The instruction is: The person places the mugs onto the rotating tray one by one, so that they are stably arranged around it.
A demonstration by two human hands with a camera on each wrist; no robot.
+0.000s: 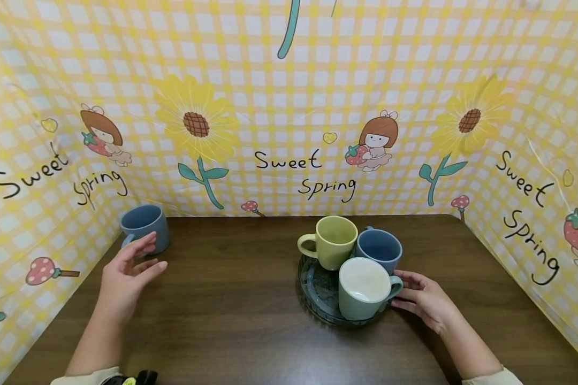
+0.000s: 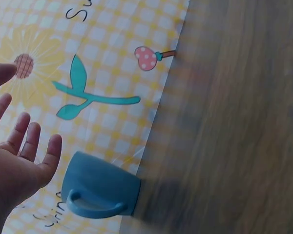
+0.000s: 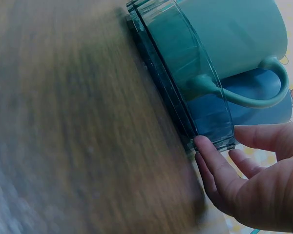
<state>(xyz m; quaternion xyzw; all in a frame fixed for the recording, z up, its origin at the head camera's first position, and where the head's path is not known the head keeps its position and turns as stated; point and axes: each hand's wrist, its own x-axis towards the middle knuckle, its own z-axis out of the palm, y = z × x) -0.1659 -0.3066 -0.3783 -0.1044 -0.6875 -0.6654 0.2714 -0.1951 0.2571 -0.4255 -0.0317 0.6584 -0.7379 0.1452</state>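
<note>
My left hand (image 1: 125,278) is raised with fingers extended and apart, in front of a blue mug (image 1: 155,229) at the back left. In the left wrist view, a gap shows between those fingers and that mug (image 2: 105,183). On the right, my right hand (image 1: 426,299) touches the side of a round dark glass tray (image 1: 313,291) with its fingertips. The tray carries a yellow-green mug (image 1: 334,251), a second blue mug (image 1: 387,256) and a pale green mug (image 1: 358,302). In the right wrist view, extended fingers (image 3: 219,163) meet the tray's clear wall (image 3: 219,122).
A brown wooden table (image 1: 231,299) lies under everything. Yellow checked cloth (image 1: 279,107) with printed flowers and lettering encloses the back and both sides. The left blue mug stands close to the cloth's corner, its handle toward the front left.
</note>
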